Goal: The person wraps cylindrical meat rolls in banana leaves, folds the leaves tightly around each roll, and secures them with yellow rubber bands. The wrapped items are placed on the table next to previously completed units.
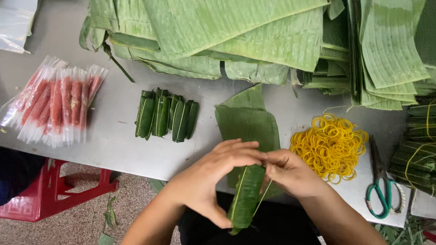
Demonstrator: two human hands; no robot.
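My left hand [213, 174] grips a long roll wrapped in green banana leaf [245, 197] at the table's front edge. My right hand [290, 174] pinches the roll's upper end and stretches a thin yellow rubber band along its right side. A cut leaf piece [247, 120] lies flat just beyond both hands. Several finished leaf-wrapped rolls [165, 115] lie side by side to the left of it.
A heap of yellow rubber bands [331, 145] sits right of my hands, with green-handled scissors [383, 190] further right. Clear packets of red sausage sticks [56, 104] lie at the left. Stacked banana leaves [254, 36] fill the back; tied bundles [418, 145] at the right edge. A red stool [50, 195] stands below.
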